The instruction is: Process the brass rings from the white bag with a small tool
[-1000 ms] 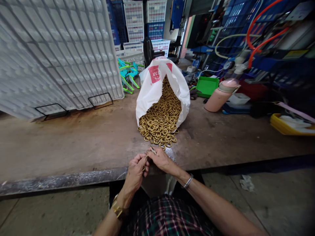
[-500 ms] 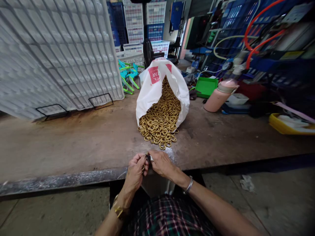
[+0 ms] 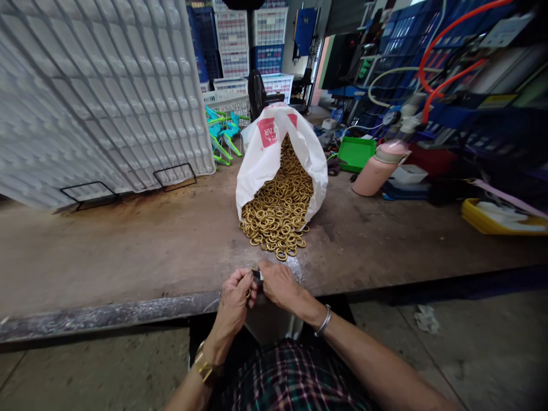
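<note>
Above the table's front edge, my left hand [image 3: 234, 292] is closed on a brass-coloured ring [image 3: 248, 293], which shows between its fingers. Close against it, my right hand [image 3: 279, 286] pinches a small black and white piece [image 3: 257, 275] at the left fingertips; its exact kind is too small to tell. Just beyond both hands lies a heap of brass-coloured rings [image 3: 278, 220], spilling from the mouth of a white plastic bag [image 3: 257, 165] with red print. The bag lies on its side on the brown table [image 3: 171, 245].
Stacked clear plastic trays [image 3: 107, 91] rise at the left on black wire stands. To the right are a pink bottle [image 3: 373, 174], a green tray [image 3: 356, 153] and a yellow tray [image 3: 483, 220]. Turquoise and green plastic pieces [image 3: 225, 134] stand behind, near plastic crates [image 3: 231, 34].
Both hands stay almost in place, with the ring still in the left. The small piece between the fingertips has shifted slightly. The view has moved a little.
</note>
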The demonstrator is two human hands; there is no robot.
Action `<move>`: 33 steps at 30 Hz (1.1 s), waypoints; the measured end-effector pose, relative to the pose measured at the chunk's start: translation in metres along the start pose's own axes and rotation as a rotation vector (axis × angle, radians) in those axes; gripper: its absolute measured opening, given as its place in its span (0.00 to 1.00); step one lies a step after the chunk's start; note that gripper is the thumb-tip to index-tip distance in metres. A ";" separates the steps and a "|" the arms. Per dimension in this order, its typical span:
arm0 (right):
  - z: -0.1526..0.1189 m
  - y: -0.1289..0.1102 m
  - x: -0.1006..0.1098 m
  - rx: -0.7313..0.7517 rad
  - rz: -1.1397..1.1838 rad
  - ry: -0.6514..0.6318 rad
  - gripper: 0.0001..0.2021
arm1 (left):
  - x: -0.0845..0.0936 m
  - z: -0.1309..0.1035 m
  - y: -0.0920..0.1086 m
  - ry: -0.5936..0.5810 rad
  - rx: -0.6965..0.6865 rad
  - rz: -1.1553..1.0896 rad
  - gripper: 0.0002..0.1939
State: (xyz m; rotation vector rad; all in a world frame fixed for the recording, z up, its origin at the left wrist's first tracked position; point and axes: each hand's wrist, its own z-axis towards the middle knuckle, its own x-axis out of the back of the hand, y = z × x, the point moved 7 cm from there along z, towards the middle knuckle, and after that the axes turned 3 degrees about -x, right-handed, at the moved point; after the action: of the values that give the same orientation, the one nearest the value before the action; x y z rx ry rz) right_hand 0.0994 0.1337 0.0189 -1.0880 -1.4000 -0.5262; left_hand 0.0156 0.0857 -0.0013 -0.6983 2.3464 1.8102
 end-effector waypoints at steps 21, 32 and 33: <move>0.042 0.027 0.020 -0.206 -0.124 0.211 0.10 | 0.005 -0.018 -0.007 -0.049 0.192 -0.351 0.12; 0.023 0.037 0.029 -0.030 0.242 0.417 0.08 | 0.002 -0.005 -0.003 -0.021 0.259 -0.523 0.11; 0.022 0.038 0.028 -0.034 0.272 0.413 0.08 | 0.001 -0.003 -0.002 -0.017 0.242 -0.499 0.12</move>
State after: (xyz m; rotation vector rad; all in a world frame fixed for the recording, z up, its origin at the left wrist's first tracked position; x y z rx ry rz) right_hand 0.1244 0.1780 0.0301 -1.1023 -0.8711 -0.5405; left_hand 0.0159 0.0818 -0.0024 -1.1001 2.0793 1.2937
